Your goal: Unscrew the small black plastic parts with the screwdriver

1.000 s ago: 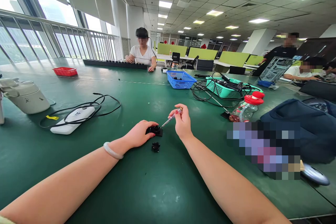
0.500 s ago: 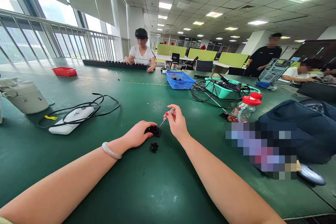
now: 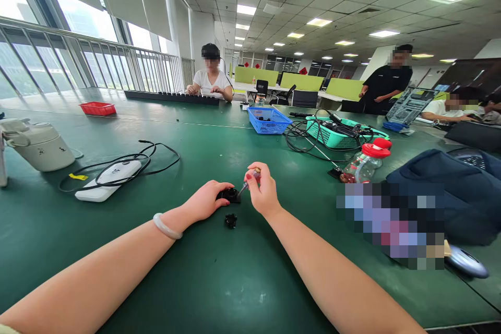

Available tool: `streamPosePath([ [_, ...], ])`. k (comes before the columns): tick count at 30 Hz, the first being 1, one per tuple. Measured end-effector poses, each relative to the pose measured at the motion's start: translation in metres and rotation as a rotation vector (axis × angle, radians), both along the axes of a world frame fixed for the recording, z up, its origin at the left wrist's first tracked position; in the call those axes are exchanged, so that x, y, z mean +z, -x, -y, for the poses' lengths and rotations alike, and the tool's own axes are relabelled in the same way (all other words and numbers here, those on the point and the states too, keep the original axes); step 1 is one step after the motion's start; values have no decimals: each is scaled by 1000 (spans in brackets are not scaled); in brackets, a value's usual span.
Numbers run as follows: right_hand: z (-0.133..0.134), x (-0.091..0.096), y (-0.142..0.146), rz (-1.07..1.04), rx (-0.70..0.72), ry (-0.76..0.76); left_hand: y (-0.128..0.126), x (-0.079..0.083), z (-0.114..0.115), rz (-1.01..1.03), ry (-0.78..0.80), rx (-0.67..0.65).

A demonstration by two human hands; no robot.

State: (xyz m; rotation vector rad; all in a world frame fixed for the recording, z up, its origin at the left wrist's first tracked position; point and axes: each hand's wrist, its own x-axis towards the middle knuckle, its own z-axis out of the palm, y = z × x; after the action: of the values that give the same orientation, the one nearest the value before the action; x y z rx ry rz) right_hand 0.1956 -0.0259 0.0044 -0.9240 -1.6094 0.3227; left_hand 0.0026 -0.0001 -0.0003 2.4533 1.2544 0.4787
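**My left hand [image 3: 207,199] clamps a black block [image 3: 233,196] while my right hand [image 3: 263,190] brings a screwdriver [image 3: 244,186] to its right end**

At the far left of the green table [image 3: 188,282] I have a pale flask [image 3: 45,148]. Next to it, near me, lies a white oblong device [image 3: 94,195], with a black cable [image 3: 146,142] looped over and beyond it. Farther off sits a shallow red basket [image 3: 97,109]. Across the table a person in a white top [image 3: 213,82] sits behind a long black strip [image 3: 172,97].

My left forearm comes in with a pale bangle [image 3: 167,226] at the wrist. That hand is closed on the black block, thumb on the near side and fingers on the far side, pressing it to the tabletop straight in front of me. Just nearer to me, apart from both hands, lies a small black piece [image 3: 230,221].

My right hand is closed around the screwdriver's handle, its shaft slanting down to the left. The tip meets the block's right end; I cannot tell whether it sits in a screw.

Beyond my right hand stands a blue basket [image 3: 270,125], then a green basket [image 3: 332,139] heaped with dark cables. Farther right come a clear jar with a red lid [image 3: 366,164] and a dark blue bag [image 3: 462,193].
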Motion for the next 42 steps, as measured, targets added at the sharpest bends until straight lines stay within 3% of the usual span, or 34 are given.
streamPosePath([
  [3,4,1,5,173,-5,-33,1,0,1,-9,-19,-19],
  [9,5,2,12,265,16,-139,1,-1,3,-8,-75,-68],
  [16,5,7,9,281,47,-73,3,-3,4,35,-131,-118],
  [23,10,10,4,125,-3,-242,3,-6,2,8,-181,-129],
  [30,4,3,13,277,101,-90,0,0,4,13,-147,-136],
  [36,-2,2,9,108,38,110,-2,-2,5,-5,-172,-103],
  [39,-4,3,4,-63,17,102,-4,-1,8,6,-232,-102],
  [42,-9,6,-3,-397,-66,39,-3,6,12,7,-293,-22],
])
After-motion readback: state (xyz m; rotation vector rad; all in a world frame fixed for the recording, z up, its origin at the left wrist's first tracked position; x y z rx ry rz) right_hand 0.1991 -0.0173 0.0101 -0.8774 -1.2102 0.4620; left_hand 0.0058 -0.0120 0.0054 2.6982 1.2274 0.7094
